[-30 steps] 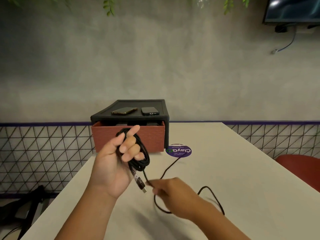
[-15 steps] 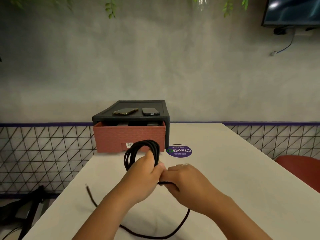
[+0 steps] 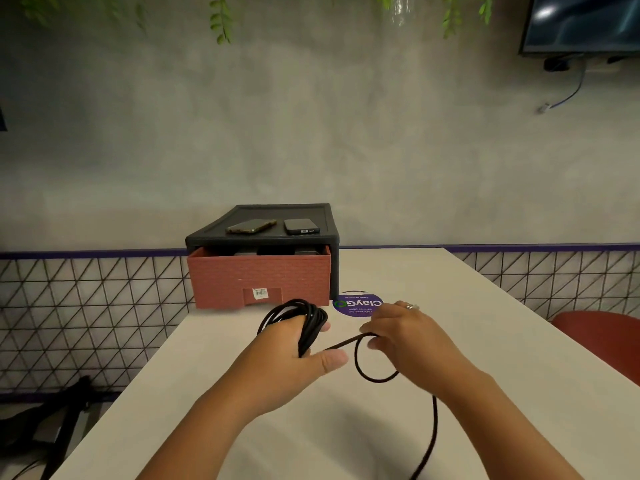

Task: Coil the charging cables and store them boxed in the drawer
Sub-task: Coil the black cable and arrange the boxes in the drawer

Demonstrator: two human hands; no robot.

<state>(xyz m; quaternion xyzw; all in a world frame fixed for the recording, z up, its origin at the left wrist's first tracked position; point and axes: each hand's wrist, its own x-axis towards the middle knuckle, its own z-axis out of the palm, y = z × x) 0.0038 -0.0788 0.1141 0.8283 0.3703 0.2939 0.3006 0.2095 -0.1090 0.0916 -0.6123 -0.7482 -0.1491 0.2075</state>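
The coiling step is in hand, well along but unfinished to judge by the slack: the left hand point(image 3: 287, 358) has its fingers curled round a coil point(image 3: 311, 318) of several black loops just above the worktop point(image 3: 502, 393), while the right hand point(image 3: 405, 337), at 3 o'clock from it, pinches the free run of the charging cable point(image 3: 434, 427) in its fingertips. A short taut stretch crosses from coil to pinch, then the cable drops into a fresh open loop under the right wrist and trails toward 5 o'clock, off the lower edge of the view, its far end hidden. At 12 o'clock from the left hand stands the brick-red drawer point(image 3: 259, 278), pulled partly out of its dark housing point(image 3: 334, 265), with dark things inside that I cannot make out; two phones point(image 3: 251, 226) lie on top and a round purple sticker point(image 3: 356, 303) sits at 1 o'clock. The next move, as I judge it, calls for the right hand to carry the new loop across and lay it under the left fingers at matching size; the trailing end could snag or twist, so the pull wants to be gentle
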